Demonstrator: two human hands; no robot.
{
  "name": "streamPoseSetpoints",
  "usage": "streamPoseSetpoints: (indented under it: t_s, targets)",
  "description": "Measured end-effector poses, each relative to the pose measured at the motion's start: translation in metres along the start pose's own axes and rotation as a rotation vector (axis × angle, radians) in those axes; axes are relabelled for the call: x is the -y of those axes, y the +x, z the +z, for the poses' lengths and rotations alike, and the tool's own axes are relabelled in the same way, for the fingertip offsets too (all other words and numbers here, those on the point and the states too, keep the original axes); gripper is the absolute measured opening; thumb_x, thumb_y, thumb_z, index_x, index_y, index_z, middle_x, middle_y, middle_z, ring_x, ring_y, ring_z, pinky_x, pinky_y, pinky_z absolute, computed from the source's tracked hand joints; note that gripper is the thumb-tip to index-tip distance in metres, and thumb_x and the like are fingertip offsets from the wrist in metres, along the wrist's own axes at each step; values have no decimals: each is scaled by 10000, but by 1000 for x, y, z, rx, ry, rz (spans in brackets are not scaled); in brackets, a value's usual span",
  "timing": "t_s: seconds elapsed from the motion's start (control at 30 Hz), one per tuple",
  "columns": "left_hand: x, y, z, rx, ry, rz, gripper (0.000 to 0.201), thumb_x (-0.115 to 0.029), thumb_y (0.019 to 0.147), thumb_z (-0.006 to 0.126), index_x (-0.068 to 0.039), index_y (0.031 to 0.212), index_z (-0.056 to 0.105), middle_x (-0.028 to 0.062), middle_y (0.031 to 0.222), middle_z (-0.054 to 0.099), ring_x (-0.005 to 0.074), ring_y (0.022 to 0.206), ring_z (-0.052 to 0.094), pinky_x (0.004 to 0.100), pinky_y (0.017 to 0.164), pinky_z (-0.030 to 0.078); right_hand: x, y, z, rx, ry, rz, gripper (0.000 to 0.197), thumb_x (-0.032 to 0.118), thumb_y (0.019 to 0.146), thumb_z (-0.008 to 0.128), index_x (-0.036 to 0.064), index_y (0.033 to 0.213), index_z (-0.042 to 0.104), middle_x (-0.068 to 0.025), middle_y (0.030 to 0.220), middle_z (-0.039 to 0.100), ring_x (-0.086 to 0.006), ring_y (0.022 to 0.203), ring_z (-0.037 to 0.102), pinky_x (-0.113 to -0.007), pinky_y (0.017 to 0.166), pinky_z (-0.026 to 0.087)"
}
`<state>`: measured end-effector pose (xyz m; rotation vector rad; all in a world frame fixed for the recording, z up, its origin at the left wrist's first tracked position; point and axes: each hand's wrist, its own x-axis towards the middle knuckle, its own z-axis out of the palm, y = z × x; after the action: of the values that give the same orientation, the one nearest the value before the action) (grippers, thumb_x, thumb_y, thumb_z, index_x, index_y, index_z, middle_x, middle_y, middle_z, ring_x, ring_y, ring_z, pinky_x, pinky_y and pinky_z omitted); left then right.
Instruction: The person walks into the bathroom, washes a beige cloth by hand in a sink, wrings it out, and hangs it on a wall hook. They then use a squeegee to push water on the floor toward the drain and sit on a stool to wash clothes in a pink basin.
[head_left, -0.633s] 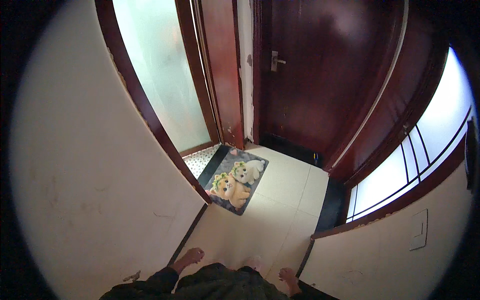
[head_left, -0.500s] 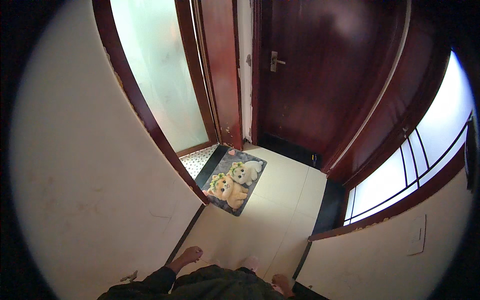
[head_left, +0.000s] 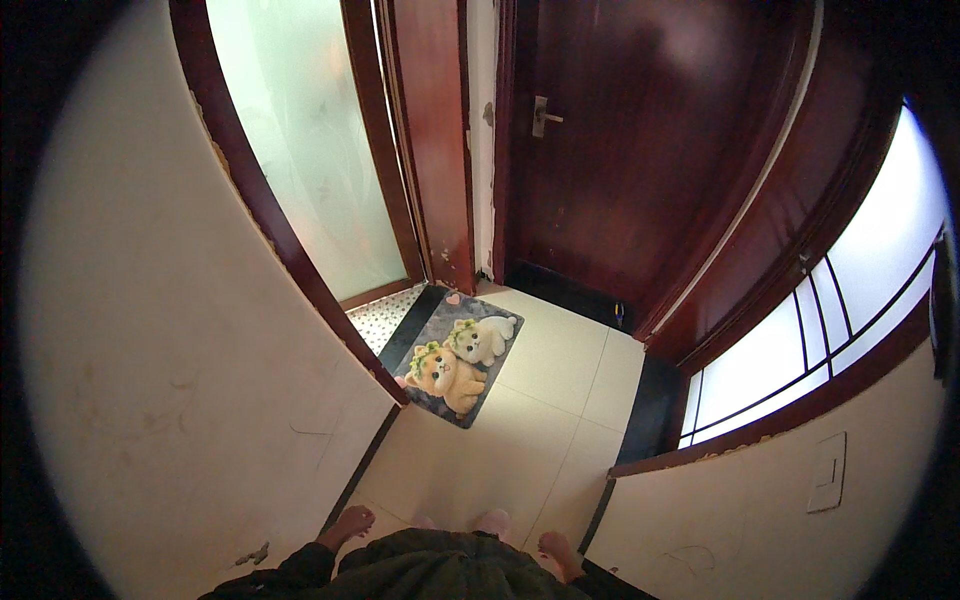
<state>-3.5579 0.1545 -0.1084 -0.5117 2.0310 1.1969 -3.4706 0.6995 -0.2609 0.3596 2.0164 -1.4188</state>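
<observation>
My left hand hangs low at my left side, near the pale wall, its fingers loosely curled in with nothing seen in them. On the other side my right hand is also curled and holds nothing that shows. Both hands touch nothing and are held out a little from my dark clothes. Ahead on the tiles lies a grey doormat with two fluffy cartoon animals on it, out of reach of both hands.
A frosted glass door stands left beyond the wall edge, over a speckled floor. A closed dark red door with a lever handle is ahead. Right are a bright barred window and a wall with a plate.
My left hand has moved down and left, and my right hand has come up slightly. The view has shifted a little, so the mat and doors sit slightly further left.
</observation>
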Motion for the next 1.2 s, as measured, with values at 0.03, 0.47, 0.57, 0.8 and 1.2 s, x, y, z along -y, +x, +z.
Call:
streamPoseSetpoints:
  t_s: [0.03,0.47,0.57,0.8,1.2]
  targets:
    - [1,-1,0,13,-21,-7,323,-282,878,590,3,1025,631,106,789,655,190,657,647,336,572,557,-3,4,3,50,148,208,226,128,796,667,50,611,564,-102,615,589,-259,578,561,-401,564,479]
    - [-78,27,75,78,127,42,331,-291,900,581,8,1034,624,118,813,654,190,671,643,333,586,552,-60,-19,-53,15,104,45,200,206,854,643,42,744,609,-82,707,602,-213,590,581,-387,540,485]
    - [-45,43,39,75,-61,11,317,-286,900,575,10,999,630,118,817,654,191,677,649,329,582,550,-24,-2,-43,18,244,21,173,187,851,656,37,772,621,-81,703,607,-206,607,591,-384,561,504]
    - [-80,83,62,105,200,22,302,-275,894,562,12,956,636,130,794,653,196,640,648,339,569,540,-19,24,-79,97,-315,-132,181,177,887,566,51,766,519,-80,694,540,-190,616,573,-375,528,443]
    - [-227,205,57,141,372,186,325,-301,899,514,-2,863,635,138,691,625,239,557,618,384,552,509,-14,158,-155,-36,-608,-327,266,234,854,542,53,664,582,-106,599,537,-223,573,553,-410,570,450]
